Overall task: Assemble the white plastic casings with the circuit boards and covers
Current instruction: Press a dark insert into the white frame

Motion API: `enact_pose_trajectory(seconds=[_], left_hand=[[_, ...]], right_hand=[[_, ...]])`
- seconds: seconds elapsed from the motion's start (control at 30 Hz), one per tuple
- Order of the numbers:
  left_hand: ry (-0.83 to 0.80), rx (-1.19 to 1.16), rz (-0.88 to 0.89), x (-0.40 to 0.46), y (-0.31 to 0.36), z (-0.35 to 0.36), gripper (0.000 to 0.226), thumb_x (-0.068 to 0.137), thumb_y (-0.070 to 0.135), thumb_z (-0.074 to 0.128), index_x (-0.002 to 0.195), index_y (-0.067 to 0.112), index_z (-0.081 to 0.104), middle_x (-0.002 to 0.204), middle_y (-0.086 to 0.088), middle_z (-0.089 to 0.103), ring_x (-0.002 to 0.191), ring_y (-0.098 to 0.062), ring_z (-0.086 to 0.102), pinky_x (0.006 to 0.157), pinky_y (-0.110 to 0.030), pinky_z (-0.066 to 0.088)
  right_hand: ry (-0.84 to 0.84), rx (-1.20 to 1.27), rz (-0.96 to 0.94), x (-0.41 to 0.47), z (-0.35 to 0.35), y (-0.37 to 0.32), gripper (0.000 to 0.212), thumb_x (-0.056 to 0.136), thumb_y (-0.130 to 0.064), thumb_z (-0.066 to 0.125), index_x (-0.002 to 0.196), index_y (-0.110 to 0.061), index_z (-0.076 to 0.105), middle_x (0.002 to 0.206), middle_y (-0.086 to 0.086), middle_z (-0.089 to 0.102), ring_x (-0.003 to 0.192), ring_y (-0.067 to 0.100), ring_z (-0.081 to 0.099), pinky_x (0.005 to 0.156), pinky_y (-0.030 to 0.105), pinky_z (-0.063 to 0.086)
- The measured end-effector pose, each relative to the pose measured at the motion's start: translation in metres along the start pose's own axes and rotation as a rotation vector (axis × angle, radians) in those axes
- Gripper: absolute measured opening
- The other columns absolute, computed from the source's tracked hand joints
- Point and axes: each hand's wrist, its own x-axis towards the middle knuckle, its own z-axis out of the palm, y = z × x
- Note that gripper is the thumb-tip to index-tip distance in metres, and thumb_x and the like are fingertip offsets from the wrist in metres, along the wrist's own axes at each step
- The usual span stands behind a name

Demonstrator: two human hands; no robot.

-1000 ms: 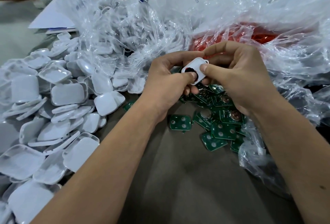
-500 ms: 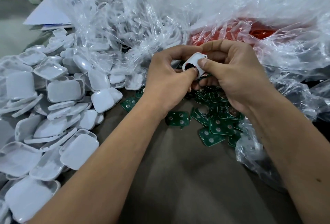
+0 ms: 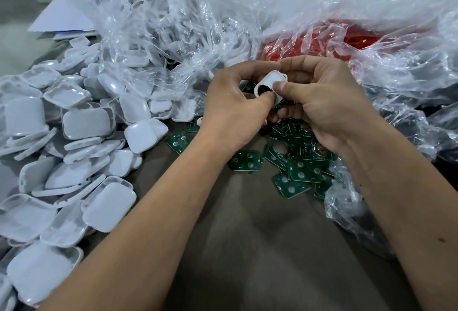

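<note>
A small white plastic casing (image 3: 271, 80) with a dark round opening is held up between both hands above the table. My left hand (image 3: 230, 110) grips its left side, thumb at the dark opening. My right hand (image 3: 327, 102) pinches its right side with the thumb pressed on its face. Under the hands lies a scatter of green circuit boards (image 3: 301, 173). A large heap of white covers (image 3: 86, 122) fills the left side of the table.
A clear plastic bag (image 3: 158, 28) of white parts lies at the back centre. Another crumpled bag with red parts (image 3: 322, 43) sits at the back right. Loose plastic film (image 3: 347, 209) lies by my right forearm. White paper (image 3: 62, 18) lies at the back left.
Both hands stay on the casing and have shifted it slightly; the right thumb now presses further onto its face. The view has drifted a little.
</note>
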Motion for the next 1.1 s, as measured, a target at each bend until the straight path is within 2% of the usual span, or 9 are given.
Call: enact_pose_trajectory(seconds=[0.27,0.37,0.47,0.6,0.67,0.77,0.87,1.03,1.1], left_hand=[[0.032,0.048,-0.025,-0.0017,-0.0015,0.002,0.033,0.083,-0.004,0.067,0.106,0.017,0.077,0.089,0.002,0.076,0.057,-0.023,0.072,0.051,-0.025,0.051],[0.051,-0.013,-0.08,-0.0015,-0.0007,0.0027,0.031,0.084,-0.006,0.065,0.105,0.014,0.074,0.092,-0.007,0.074,0.053,-0.023,0.07,0.049,-0.026,0.05],[0.054,-0.133,-0.152,-0.0012,0.0018,0.002,0.032,0.083,-0.014,0.062,0.104,0.009,0.069,0.094,-0.015,0.07,0.053,-0.025,0.069,0.05,-0.026,0.052],[0.065,-0.227,-0.215,-0.0007,0.0044,0.0005,0.031,0.084,-0.018,0.061,0.103,0.007,0.064,0.107,-0.027,0.065,0.053,-0.024,0.068,0.052,-0.025,0.054],[0.068,-0.248,-0.22,-0.0004,0.0047,0.0005,0.03,0.084,-0.018,0.062,0.103,0.006,0.061,0.107,-0.029,0.064,0.054,-0.026,0.068,0.053,-0.026,0.055],[0.055,-0.283,-0.216,-0.0015,0.0045,0.0013,0.029,0.085,-0.019,0.062,0.105,0.001,0.058,0.096,-0.025,0.063,0.055,-0.027,0.07,0.053,-0.026,0.055],[0.046,-0.283,-0.211,-0.0024,0.0041,0.0019,0.028,0.085,-0.019,0.062,0.105,0.001,0.057,0.089,-0.018,0.063,0.057,-0.028,0.071,0.051,-0.025,0.054],[0.018,-0.318,-0.231,-0.0028,0.0065,0.0015,0.024,0.088,-0.017,0.059,0.102,0.003,0.057,0.095,-0.027,0.064,0.062,-0.031,0.072,0.054,-0.027,0.056],[-0.02,-0.406,-0.275,-0.002,0.0076,-0.0009,0.015,0.094,-0.008,0.059,0.101,0.004,0.059,0.096,-0.023,0.068,0.067,-0.034,0.073,0.055,-0.028,0.058]], right_hand=[[0.107,-0.161,-0.102,0.0006,0.0025,0.004,0.024,0.087,0.005,0.078,0.107,-0.005,0.069,0.085,0.014,0.077,0.061,0.023,0.073,0.058,0.032,0.061],[0.14,-0.154,-0.115,0.0014,0.0017,0.0048,0.021,0.085,0.002,0.082,0.101,-0.005,0.07,0.079,0.009,0.077,0.057,0.019,0.071,0.058,0.03,0.061],[0.115,-0.103,-0.107,0.0015,0.0018,0.0034,0.006,0.092,0.0,0.074,0.094,-0.006,0.074,0.078,0.007,0.077,0.059,0.017,0.07,0.059,0.027,0.059],[0.084,-0.08,-0.131,0.0009,0.0023,0.0007,0.018,0.099,-0.001,0.065,0.089,-0.011,0.076,0.081,0.006,0.078,0.067,0.02,0.073,0.061,0.027,0.059],[0.072,-0.108,-0.139,0.0004,0.0025,0.0004,0.015,0.098,-0.003,0.067,0.092,-0.012,0.077,0.082,0.007,0.078,0.065,0.021,0.07,0.06,0.027,0.059],[0.073,-0.181,-0.18,0.0002,0.0023,0.0018,0.008,0.093,-0.004,0.074,0.095,-0.011,0.077,0.083,0.008,0.078,0.062,0.014,0.068,0.059,0.026,0.058],[0.082,-0.245,-0.227,0.0003,0.0022,0.0025,0.011,0.088,-0.003,0.077,0.093,-0.013,0.077,0.081,0.004,0.078,0.065,0.009,0.07,0.059,0.024,0.057],[0.122,-0.284,-0.267,0.0009,0.0029,0.0043,0.012,0.084,-0.004,0.081,0.089,-0.014,0.078,0.077,0.002,0.077,0.065,0.012,0.072,0.06,0.028,0.06],[0.112,-0.259,-0.253,0.0011,0.0001,0.0037,0.011,0.084,-0.004,0.082,0.09,-0.012,0.078,0.079,0.005,0.078,0.069,0.019,0.075,0.061,0.032,0.062]])
